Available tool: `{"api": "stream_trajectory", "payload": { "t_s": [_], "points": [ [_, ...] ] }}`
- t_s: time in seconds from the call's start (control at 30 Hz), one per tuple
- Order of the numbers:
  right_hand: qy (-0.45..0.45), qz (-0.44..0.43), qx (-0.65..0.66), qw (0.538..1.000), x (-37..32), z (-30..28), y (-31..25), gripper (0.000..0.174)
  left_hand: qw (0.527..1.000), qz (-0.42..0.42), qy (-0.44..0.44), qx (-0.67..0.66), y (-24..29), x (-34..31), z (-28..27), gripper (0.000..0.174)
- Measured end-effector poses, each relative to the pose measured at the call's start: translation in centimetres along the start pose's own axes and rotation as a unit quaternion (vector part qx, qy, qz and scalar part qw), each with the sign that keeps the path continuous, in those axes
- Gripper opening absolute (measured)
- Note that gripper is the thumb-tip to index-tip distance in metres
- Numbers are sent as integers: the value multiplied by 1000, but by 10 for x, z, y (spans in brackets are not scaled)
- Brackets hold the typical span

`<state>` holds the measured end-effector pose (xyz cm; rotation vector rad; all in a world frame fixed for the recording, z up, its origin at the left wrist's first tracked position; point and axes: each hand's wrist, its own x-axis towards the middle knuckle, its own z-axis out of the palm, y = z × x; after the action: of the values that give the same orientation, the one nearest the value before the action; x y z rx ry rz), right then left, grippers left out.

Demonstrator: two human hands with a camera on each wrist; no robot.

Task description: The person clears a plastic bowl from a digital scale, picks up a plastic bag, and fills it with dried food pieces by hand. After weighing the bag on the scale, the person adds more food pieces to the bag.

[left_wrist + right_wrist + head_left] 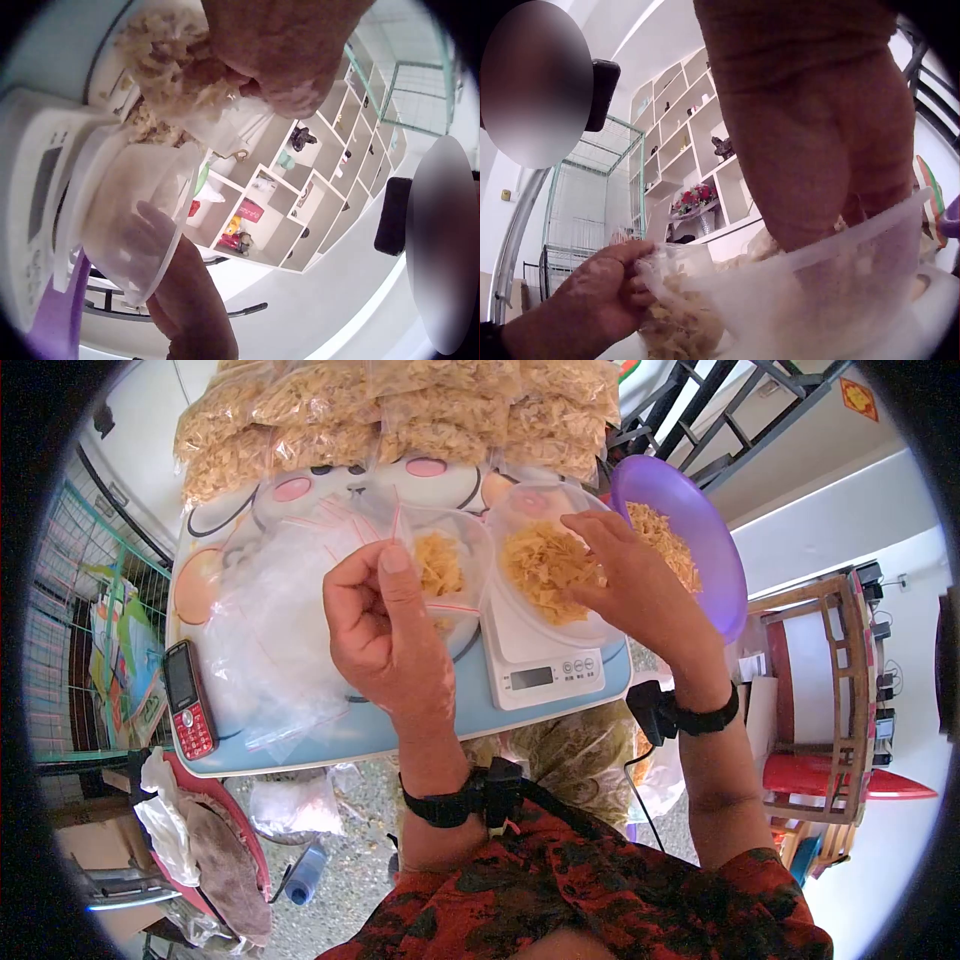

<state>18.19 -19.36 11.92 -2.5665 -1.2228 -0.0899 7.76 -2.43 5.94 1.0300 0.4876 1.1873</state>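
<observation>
My left hand pinches the top of a clear zip bag with thumb and curled fingers. Pale yellow flakes fill part of this bag, which hangs left of the scale. My right hand reaches over the rim of a translucent plastic bowl, thumb and fingers spread apart above the flakes inside. In the left wrist view, its fingers show through the bowl wall. Under the bowl is a white kitchen scale with a small display and buttons.
Filled bags of flakes are stacked along the table's far side. A purple basin holding more flakes stands at the right. Flat clear bags with red zip lines lie at the left, beside a red keypad phone.
</observation>
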Motion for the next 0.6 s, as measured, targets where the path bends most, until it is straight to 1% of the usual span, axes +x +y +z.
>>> {"api": "stream_trajectory", "payload": {
  "t_s": [0.1, 0.2, 0.3, 0.33, 0.37, 0.43, 0.5, 0.6],
  "points": [
    [-46, -13, -40, 998, 6, 3, -1, 41, 1000, -16, -2, 5, 1, -1, 0, 19],
    [-57, 27, 9, 998, 13, 8, 6, 31, 1000, -16, 1, 3, 1, -1, 1, 19],
    [-27, 51, 40, 998, 10, 3, 11, 23, 1000, 10, 6, 2, 4, 2, -1, 17],
    [-18, 67, 69, 995, 9, 0, 9, 20, 1000, 21, 6, 0, 5, 2, -1, 17],
    [-7, 83, 97, 992, 8, -4, 7, 18, 1000, 13, 6, -6, 7, 4, -2, 16],
    [6, 113, 139, 984, 5, -10, 5, 17, 1000, -5, 6, -17, 11, 6, -6, 14],
    [10, 140, 164, 976, 4, -14, 6, 19, 1000, -3, -2, -21, 15, 5, -8, 13],
    [-8, 144, 159, 977, 3, -19, 0, 21, 999, -22, -4, -43, 30, 0, -5, 14]
  ]
}}
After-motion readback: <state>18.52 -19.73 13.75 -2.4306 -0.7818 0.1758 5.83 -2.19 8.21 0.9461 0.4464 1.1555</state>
